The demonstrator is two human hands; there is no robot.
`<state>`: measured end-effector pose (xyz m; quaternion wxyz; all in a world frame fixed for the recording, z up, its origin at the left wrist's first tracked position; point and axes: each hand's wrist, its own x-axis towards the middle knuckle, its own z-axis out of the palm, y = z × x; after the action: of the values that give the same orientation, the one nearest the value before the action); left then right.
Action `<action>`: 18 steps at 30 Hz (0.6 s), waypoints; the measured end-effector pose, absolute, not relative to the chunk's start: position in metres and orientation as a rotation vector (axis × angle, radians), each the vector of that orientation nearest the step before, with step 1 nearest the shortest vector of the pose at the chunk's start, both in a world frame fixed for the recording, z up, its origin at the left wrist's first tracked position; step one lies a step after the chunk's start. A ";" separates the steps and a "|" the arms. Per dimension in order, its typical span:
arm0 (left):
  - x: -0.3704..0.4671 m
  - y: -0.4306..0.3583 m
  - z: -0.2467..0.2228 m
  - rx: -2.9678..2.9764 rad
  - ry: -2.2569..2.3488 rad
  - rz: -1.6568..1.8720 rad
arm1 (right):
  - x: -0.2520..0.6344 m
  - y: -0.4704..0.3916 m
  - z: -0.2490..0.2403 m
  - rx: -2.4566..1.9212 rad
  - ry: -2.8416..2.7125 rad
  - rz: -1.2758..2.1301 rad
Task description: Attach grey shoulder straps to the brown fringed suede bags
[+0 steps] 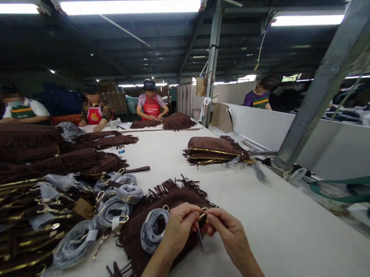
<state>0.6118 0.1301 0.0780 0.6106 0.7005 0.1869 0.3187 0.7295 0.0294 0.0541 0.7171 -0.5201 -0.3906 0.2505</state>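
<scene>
A dark brown fringed bag (138, 244) lies on the table in front of me, with a coil of wrapped strap (154, 230) on top. Over its right edge, the fingertips of my left hand (181, 226) and my right hand (227, 233) are closed in pinches close together. Between them shows a small gold-coloured metal fitting (204, 209) on a dark strip, partly hidden by the fingers. From there a thin translucent strip (199, 239) hangs down. Both wrists come in from the bottom of the view.
More coiled straps (114, 210) lie left of the bag, beside piled brown bags with gold zips (20, 237). Another stack of bags (211, 149) stands ahead. A metal post (311, 77) rises at the right. Several people work across the table, one in a red apron (151, 107).
</scene>
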 end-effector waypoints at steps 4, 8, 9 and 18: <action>0.610 0.125 0.075 1.607 0.376 0.723 | 0.732 0.029 0.050 -1.199 -0.907 0.527; 0.610 0.122 0.074 1.558 0.365 0.718 | 0.730 0.031 0.048 -1.229 -0.942 0.543; 0.611 0.122 0.074 1.557 0.365 0.715 | 0.730 0.032 0.048 -1.229 -0.940 0.547; 0.611 0.123 0.075 1.516 0.412 0.710 | 0.729 0.033 0.052 -1.225 -0.937 0.605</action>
<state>0.6113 0.1230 0.0746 0.6508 0.6677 0.1813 0.3127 0.7285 0.0325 0.0516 0.6761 -0.5447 -0.4169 0.2689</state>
